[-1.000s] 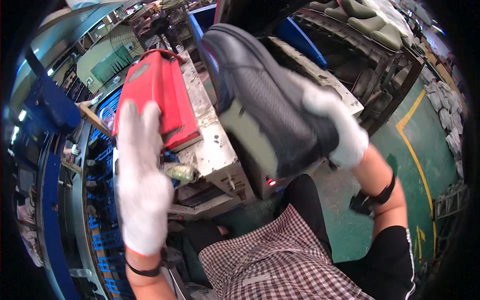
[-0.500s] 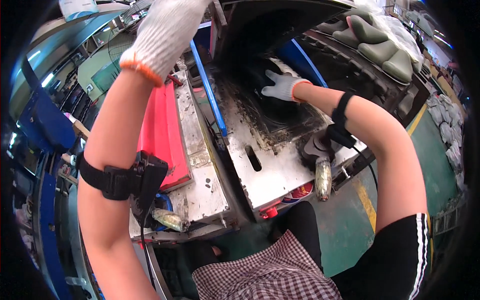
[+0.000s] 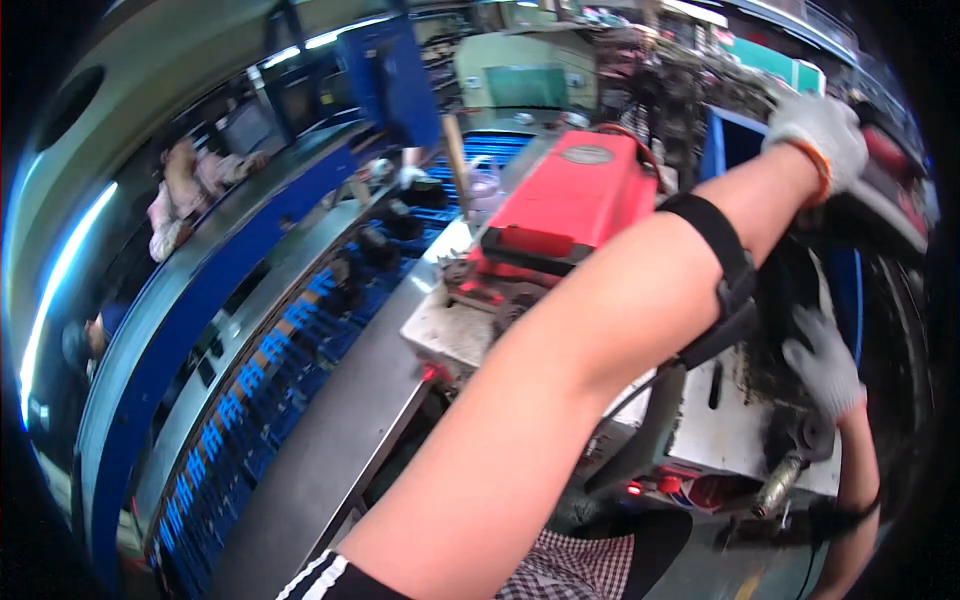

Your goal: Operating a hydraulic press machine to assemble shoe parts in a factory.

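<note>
My left hand [image 3: 820, 145], in a white knitted glove with an orange cuff, is raised at the upper right beside a dark raised machine lid [image 3: 880, 215]. Its fingers look curled, but the fingertips and whatever they grip are hidden. Lower down, my gloved right hand [image 3: 828, 365] has its fingers spread over the dark recess of the machine; whether it touches the surface I cannot tell. Just below that hand, a wrapped handle [image 3: 778, 487] sticks out from the pale machine plate [image 3: 705, 425]. A black strap with a small device circles my left arm.
A red machine cover [image 3: 580, 195] stands left of my left forearm. A grey metal table [image 3: 320, 450] and a rack of blue pegs [image 3: 235, 400] run along the left. Behind a blue beam [image 3: 200, 310] a person [image 3: 190, 195] is at work.
The view has swung to the left, bringing the blue rack and another person into sight. My left hand now shows whole. My right hand stays spread at the dark recess.
</note>
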The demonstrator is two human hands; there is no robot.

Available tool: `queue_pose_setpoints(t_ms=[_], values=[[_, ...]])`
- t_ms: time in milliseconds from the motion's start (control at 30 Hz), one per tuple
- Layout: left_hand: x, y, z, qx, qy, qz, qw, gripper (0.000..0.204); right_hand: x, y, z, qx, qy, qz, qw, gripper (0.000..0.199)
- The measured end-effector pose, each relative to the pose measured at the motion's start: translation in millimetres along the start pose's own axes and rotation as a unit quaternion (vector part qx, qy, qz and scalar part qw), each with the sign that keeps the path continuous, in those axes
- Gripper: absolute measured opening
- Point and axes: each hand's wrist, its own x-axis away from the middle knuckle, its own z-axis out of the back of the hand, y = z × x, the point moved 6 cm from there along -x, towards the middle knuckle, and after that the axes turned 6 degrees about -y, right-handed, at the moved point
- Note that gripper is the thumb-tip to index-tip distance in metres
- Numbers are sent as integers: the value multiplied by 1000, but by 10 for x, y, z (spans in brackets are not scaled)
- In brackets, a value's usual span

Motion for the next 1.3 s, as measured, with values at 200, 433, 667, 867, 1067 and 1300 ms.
queue_pose_setpoints(t_ms=[200,433,667,867,1067,1300], values=[[843,121,-42,46,-179,155,970,57,1171,-692,-279,-92,81,86,989,49],[1671,482,-507,40,-8,166,985,22,1729,-851,-574,-70,214,76,971,49],[2377,506,-900,13,9,128,992,30,1697,-889,-609,-51,309,135,940,43],[2628,578,-1160,-11,-14,129,992,52,2005,-508,-579,24,431,102,896,37],[2532,677,-1274,13,-51,129,990,57,1772,683,-285,-175,523,-60,832,35],[2621,441,-1002,24,-82,206,975,26,695,-437,126,72,396,68,913,30]])
